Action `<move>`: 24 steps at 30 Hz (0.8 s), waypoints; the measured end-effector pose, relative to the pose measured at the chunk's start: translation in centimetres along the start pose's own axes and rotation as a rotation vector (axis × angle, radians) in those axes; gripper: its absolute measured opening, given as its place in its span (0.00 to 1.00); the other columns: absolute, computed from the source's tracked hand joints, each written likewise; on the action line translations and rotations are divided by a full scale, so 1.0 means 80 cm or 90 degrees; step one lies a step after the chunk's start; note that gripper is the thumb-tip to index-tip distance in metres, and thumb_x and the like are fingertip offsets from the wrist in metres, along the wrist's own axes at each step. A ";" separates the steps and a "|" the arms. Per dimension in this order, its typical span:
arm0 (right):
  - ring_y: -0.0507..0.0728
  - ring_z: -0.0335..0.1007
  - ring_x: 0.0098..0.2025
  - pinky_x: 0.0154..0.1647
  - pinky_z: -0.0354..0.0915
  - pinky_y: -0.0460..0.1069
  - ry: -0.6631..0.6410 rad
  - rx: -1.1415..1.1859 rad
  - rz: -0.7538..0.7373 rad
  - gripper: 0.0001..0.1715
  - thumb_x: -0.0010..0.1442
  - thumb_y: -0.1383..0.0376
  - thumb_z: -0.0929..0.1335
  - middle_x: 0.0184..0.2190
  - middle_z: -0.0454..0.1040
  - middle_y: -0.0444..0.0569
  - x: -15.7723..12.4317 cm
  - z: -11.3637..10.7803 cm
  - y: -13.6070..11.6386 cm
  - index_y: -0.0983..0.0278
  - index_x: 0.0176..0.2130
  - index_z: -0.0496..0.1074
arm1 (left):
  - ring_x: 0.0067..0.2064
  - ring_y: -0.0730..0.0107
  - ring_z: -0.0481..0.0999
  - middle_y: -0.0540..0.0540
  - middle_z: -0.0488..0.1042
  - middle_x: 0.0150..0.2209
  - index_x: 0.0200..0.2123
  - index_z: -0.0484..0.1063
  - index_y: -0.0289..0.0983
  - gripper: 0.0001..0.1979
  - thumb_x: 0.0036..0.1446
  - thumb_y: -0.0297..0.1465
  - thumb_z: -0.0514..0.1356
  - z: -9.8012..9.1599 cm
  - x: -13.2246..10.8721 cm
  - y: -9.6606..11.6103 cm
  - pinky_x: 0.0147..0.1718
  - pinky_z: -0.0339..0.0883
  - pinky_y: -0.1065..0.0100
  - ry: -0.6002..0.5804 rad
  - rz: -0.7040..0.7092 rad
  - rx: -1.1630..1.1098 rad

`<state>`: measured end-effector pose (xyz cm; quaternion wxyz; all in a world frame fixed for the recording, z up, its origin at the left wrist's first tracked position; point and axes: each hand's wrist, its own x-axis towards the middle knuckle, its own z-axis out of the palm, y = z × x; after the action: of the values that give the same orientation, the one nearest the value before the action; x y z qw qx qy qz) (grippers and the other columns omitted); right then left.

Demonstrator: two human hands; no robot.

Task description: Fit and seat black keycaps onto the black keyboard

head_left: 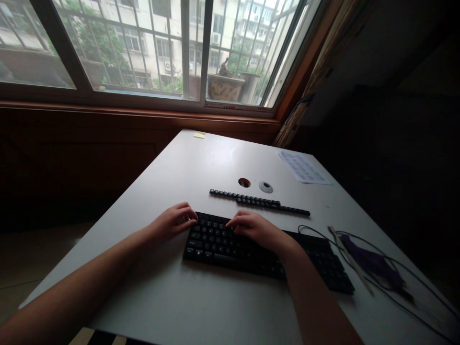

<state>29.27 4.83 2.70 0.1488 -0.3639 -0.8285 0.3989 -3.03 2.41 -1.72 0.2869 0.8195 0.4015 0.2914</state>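
A black keyboard lies on the white table. My left hand is at its upper left corner, fingers bent and slightly apart, with the fingertips at the edge. Over the top rows rests my right hand, its fingers curled together and the fingertips near the keys; whether it holds something small is hidden. Behind the keyboard, black keycaps stand in two long rows that partly overlap side by side.
To the right are a black cable, a thin stick and a purple cloth. Farther back are a table hole, a grey round cover, printed paper and a yellow note. A window is beyond.
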 end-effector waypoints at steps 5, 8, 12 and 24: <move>0.55 0.72 0.44 0.48 0.68 0.51 0.008 -0.039 0.015 0.10 0.62 0.69 0.69 0.41 0.75 0.46 -0.001 0.001 -0.005 0.58 0.42 0.79 | 0.37 0.70 0.74 0.46 0.71 0.41 0.42 0.75 0.38 0.08 0.67 0.35 0.58 0.000 0.001 0.000 0.40 0.71 0.66 0.004 0.003 0.002; 0.55 0.71 0.44 0.49 0.66 0.51 0.006 -0.073 0.026 0.08 0.62 0.67 0.70 0.42 0.75 0.47 0.000 0.000 -0.007 0.60 0.42 0.78 | 0.38 0.70 0.74 0.46 0.71 0.41 0.42 0.75 0.38 0.09 0.67 0.35 0.58 0.001 0.001 0.000 0.40 0.71 0.66 0.001 0.008 0.007; 0.55 0.71 0.44 0.47 0.66 0.50 0.013 -0.087 0.032 0.06 0.63 0.65 0.70 0.42 0.75 0.48 0.001 -0.002 -0.007 0.61 0.42 0.77 | 0.37 0.70 0.74 0.46 0.71 0.41 0.42 0.75 0.38 0.08 0.67 0.35 0.58 0.001 0.000 -0.002 0.40 0.71 0.66 0.006 0.007 0.006; 0.53 0.70 0.37 0.39 0.66 0.49 0.055 -0.113 0.063 0.05 0.60 0.64 0.71 0.37 0.73 0.47 0.007 0.014 -0.013 0.62 0.38 0.76 | 0.38 0.69 0.74 0.46 0.71 0.40 0.43 0.75 0.38 0.09 0.67 0.36 0.58 0.001 0.001 0.000 0.41 0.71 0.66 0.002 0.000 0.006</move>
<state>27.79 4.19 2.74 0.1314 -0.4330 -0.8342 0.3152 -2.97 2.46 -1.75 0.2821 0.8205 0.4033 0.2909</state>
